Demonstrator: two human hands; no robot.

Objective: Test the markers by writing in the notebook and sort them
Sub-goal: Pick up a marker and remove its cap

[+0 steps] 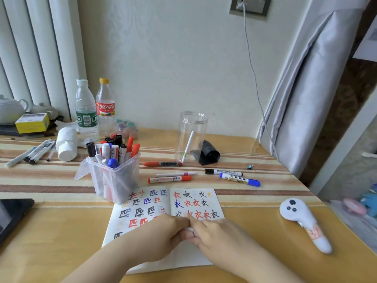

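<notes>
Gripping one small white marker between both hands, over the open notebook.
Left hand and right hand each curl their grip round it; marker tub stands beyond, loose markers further back on the bench.

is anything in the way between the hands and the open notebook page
Nothing visible. Both hands, left hand and right hand, hover right over the notebook, together holding a small white thing. The marker tub stands beyond its far left corner.
</notes>
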